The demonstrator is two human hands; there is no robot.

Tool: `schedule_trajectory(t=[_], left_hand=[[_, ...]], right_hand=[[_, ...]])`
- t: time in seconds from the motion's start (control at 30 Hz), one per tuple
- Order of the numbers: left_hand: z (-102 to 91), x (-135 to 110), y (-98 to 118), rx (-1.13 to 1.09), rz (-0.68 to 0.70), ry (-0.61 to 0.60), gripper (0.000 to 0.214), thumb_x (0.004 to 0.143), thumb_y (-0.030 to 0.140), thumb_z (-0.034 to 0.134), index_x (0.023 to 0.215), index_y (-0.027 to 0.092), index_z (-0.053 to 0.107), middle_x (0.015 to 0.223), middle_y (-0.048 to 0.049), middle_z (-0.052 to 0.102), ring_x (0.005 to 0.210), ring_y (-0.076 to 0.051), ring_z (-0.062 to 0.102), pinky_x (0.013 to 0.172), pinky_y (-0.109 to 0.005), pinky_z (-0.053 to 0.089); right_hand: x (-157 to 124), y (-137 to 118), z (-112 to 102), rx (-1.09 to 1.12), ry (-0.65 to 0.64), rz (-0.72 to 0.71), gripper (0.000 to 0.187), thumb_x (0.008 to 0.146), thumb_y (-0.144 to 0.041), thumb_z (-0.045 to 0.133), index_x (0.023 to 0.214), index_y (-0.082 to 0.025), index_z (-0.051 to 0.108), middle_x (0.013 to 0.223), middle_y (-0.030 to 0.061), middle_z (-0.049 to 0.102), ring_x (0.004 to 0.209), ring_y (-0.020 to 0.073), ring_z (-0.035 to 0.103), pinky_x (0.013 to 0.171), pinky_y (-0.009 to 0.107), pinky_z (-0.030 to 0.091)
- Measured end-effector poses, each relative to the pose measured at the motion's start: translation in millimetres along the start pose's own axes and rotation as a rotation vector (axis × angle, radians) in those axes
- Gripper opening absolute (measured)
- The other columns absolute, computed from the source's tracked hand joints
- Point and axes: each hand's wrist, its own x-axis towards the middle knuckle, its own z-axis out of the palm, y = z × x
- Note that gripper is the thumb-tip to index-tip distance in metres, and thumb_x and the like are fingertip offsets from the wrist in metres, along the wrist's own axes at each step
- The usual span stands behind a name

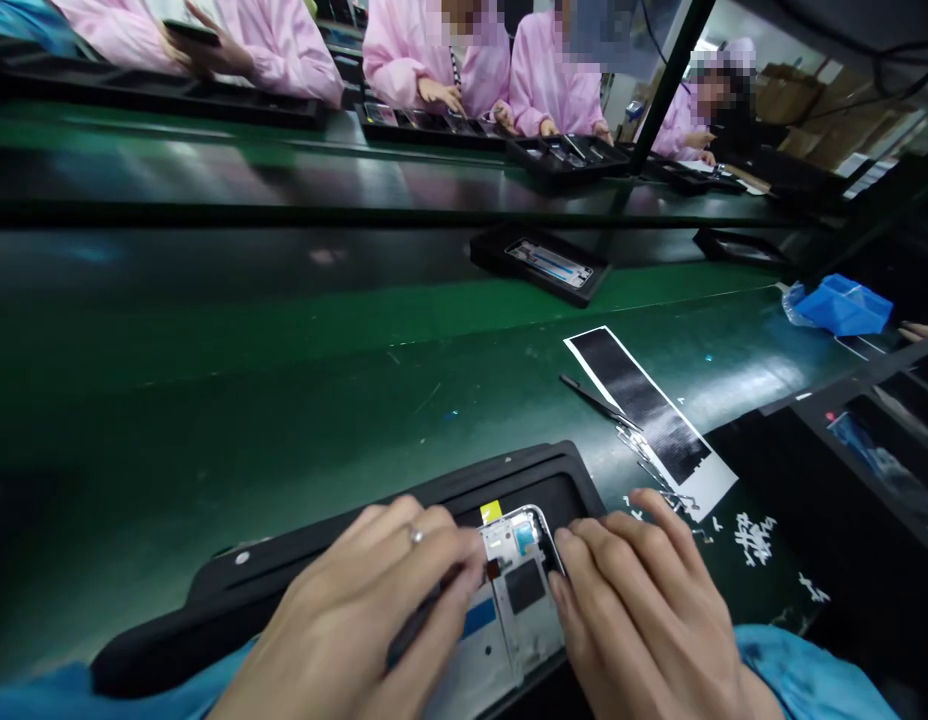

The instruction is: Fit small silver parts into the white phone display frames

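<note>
A silver phone mid-frame with a yellow tab at its top edge lies over a black foam tray. My left hand, with a ring on one finger, is above the frame's left part. Its thumb and fingertips are pinched together near a small dark connector; a dark shape shows under the fingers, too hidden to name. Along the frame's right edge, my right hand is closed, fingertips and thumb pressed on the rim. The hands cover much of the frame's left and lower parts.
On the green bench lie black tweezers, a black adhesive strip sheet and white scraps. Farther back are a tray with another phone frame and a blue bin. Several people in pink work across the bench.
</note>
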Motion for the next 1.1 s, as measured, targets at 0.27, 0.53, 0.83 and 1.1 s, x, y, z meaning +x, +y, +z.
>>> schedule_trajectory(t=[0.27, 0.53, 0.83, 1.1], left_hand=[[0.1, 7.1, -17.8, 0.187, 0.092, -0.241, 0.016, 0.081, 0.021, 0.036, 0.079, 0.022, 0.052, 0.081, -0.0012, 0.059, 0.068, -0.019, 0.049, 0.06, -0.032, 0.04], [2.7, 10.0, -6.8, 0.111, -0.023, -0.078, 0.031, 0.085, 0.015, 0.026, 0.066, 0.018, 0.05, 0.062, -0.0008, 0.054, 0.055, -0.015, 0.048, 0.054, -0.028, 0.038], [11.5, 10.1, -7.7, 0.206, 0.089, -0.046, 0.033, 0.082, 0.009, 0.029, 0.072, 0.015, 0.06, 0.069, -0.0004, 0.064, 0.063, -0.016, 0.055, 0.064, -0.031, 0.039], [12.8, 5.3, -12.3, 0.267, 0.146, 0.005, 0.034, 0.084, 0.011, 0.027, 0.076, 0.015, 0.061, 0.072, -0.0018, 0.065, 0.065, -0.015, 0.056, 0.07, -0.031, 0.039]], right_hand=[[-4.2, 4.4, 11.3, -0.007, -0.063, -0.06, 0.021, 0.078, -0.007, 0.04, 0.077, -0.012, 0.061, 0.074, 0.0064, 0.065, 0.068, 0.0186, 0.056, 0.08, 0.039, 0.042], [-4.3, 1.7, 16.5, 0.007, -0.001, -0.18, 0.027, 0.078, -0.003, 0.035, 0.068, -0.013, 0.058, 0.079, 0.0064, 0.067, 0.065, 0.0193, 0.058, 0.074, 0.037, 0.044], [-6.5, 1.8, 19.2, 0.016, -0.071, -0.227, 0.034, 0.084, -0.005, 0.03, 0.067, -0.015, 0.057, 0.086, 0.0045, 0.067, 0.072, 0.0182, 0.057, 0.079, 0.036, 0.041], [-5.2, 0.6, 21.8, -0.01, -0.025, -0.241, 0.034, 0.082, -0.003, 0.03, 0.063, -0.016, 0.055, 0.083, 0.0037, 0.068, 0.067, 0.0174, 0.057, 0.076, 0.036, 0.042]])
